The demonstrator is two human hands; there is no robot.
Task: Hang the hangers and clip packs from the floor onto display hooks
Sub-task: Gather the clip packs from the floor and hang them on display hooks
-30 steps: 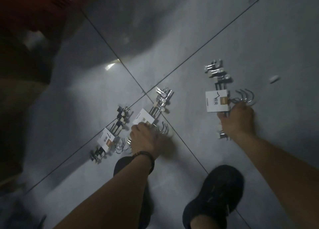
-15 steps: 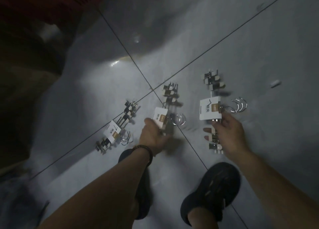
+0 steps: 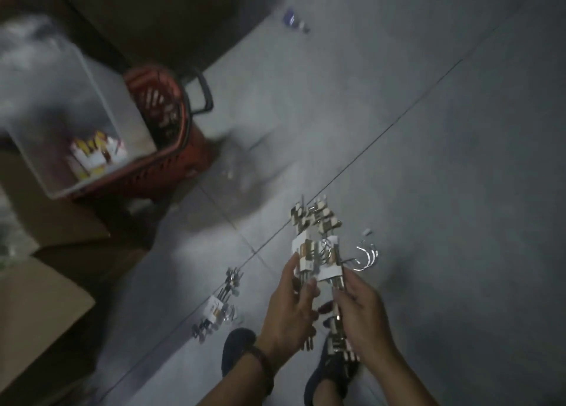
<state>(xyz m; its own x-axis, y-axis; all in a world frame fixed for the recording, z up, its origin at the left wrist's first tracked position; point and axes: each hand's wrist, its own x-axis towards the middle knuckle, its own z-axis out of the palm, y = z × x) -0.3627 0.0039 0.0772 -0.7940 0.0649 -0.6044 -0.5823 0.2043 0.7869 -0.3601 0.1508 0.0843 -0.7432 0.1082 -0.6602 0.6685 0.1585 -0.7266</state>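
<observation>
A dim grey tiled floor [image 3: 428,191], crossed by dark grout lines, fills the view; the whole picture is blurred. At the upper left a red shopping basket [image 3: 183,160] with a black handle stands on the tiles, right against a clear plastic bin [image 3: 122,130] that holds yellow-and-white packets [image 3: 95,156]; brown cardboard boxes [image 3: 46,307] sit below them along the left edge; a small bluish object [image 3: 294,22], too blurred to name, lies near the top.

The left hand [image 3: 288,310], a dark beaded bracelet [image 3: 265,364] on its wrist, is curled round the first pack of clip hangers [image 3: 301,249], thumb up by the white card label and fingers wrapped over the metal bars; the right hand [image 3: 361,313] grips the second pack [image 3: 329,264] by its bars below the label, fingers closed round them. Both packs are up off the floor, held side by side and touching, their clips pointing away from the person; silver hooks [image 3: 366,255] curve out to the right of the second pack. The third pack [image 3: 216,307] lies on the floor along a grout line, near the left hand but apart from it; a small white scrap [image 3: 366,231] lies on the tile just above the hooks. Beneath the forearms stand a dark left shoe [image 3: 237,344] and a dark right shoe [image 3: 327,375].
</observation>
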